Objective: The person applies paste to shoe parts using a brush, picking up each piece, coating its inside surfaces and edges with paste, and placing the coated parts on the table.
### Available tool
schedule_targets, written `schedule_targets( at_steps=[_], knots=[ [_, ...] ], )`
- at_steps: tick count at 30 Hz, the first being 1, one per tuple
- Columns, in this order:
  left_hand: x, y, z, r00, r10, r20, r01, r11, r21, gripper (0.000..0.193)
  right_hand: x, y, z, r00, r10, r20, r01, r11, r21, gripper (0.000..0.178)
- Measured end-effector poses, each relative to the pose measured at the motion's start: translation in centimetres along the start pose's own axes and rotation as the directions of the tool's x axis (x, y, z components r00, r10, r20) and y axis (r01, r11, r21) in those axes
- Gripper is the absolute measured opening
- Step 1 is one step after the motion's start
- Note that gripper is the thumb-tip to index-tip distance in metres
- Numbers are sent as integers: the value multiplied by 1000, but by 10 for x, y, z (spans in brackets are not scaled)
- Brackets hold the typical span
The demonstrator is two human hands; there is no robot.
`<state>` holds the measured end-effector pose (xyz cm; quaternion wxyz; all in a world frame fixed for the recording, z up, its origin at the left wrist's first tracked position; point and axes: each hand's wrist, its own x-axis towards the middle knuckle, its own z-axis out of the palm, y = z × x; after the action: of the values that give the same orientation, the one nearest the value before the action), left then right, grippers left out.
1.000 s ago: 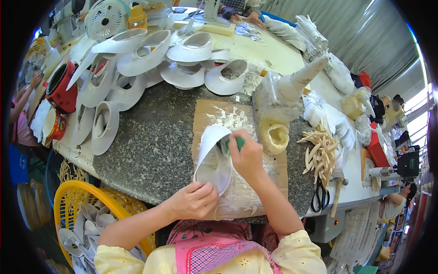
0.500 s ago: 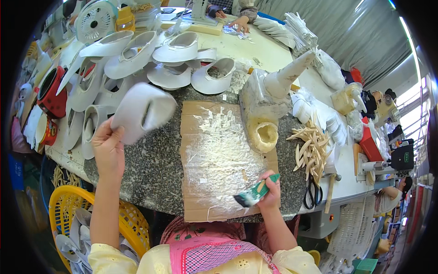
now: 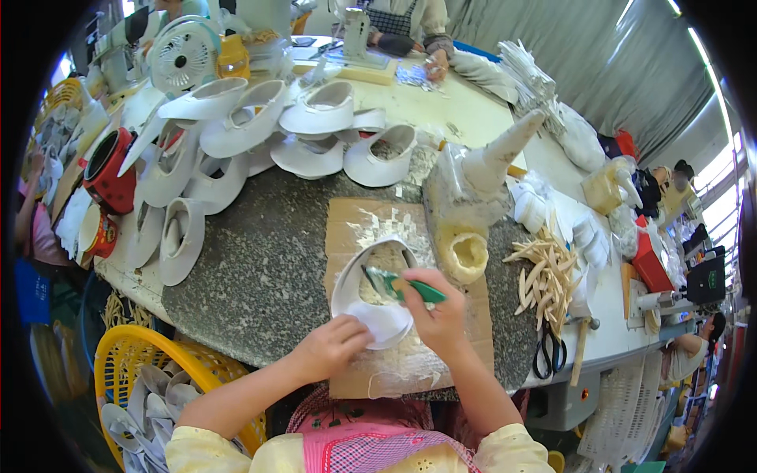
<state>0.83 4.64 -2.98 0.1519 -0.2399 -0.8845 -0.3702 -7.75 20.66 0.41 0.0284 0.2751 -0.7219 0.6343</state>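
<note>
A white shoe upper (image 3: 385, 325) lies on the glue-crusted cardboard (image 3: 465, 347) in front of me. My left hand (image 3: 335, 345) pinches its lower left edge. In my right hand (image 3: 435, 311) is a brush (image 3: 426, 292) with a green handle and dark bristles. Its bristle end is over the upper's opening, close to the inner edge; whether it touches the material I cannot tell. Just beyond the right hand stands a crusted pot (image 3: 470, 256) with a round mouth, joined to a block with a slanting horn-shaped spout.
More white uppers (image 3: 378, 164) stand in rows at the far left. Right of the cardboard lie a heap of pale curved strips (image 3: 544, 276) and black-handled scissors (image 3: 550, 355). A yellow basket (image 3: 150, 335) of white pieces sits below left. Across the table another person's hand (image 3: 436, 65) handles small scraps.
My left hand has brought the upper from the left down onto the cardboard. The right hand has raised the brush up and leftward into the upper's opening.
</note>
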Motion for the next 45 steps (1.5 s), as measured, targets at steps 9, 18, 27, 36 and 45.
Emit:
schedule_targets(
  at_steps=[9, 18, 27, 36, 45],
  knots=[
    [-19, -12, -7, 968, 237, 87, -249, 951, 182, 25, 17, 11, -7, 818, -271, 507, 427, 877, -220, 18],
    [-18, -12, -2, 942, 328, 68, -328, 858, 395, 15, 35, -9, -14, 655, -163, 738, 415, 893, -171, 22],
    [-23, -14, -8, 921, 352, 170, -390, 829, 400, 23, 28, -15, -21, 507, -196, 840, 603, 777, -183, 25],
    [-21, -18, -11, 902, 419, 106, -428, 830, 359, 22, 14, -23, -29, 626, -207, 752, 501, 846, -185, 17],
    [33, -22, -48, 817, -558, -145, 463, 785, -411, 10, -79, 32, -54, 865, 454, 215, -481, 626, 613, 23]
  ],
)
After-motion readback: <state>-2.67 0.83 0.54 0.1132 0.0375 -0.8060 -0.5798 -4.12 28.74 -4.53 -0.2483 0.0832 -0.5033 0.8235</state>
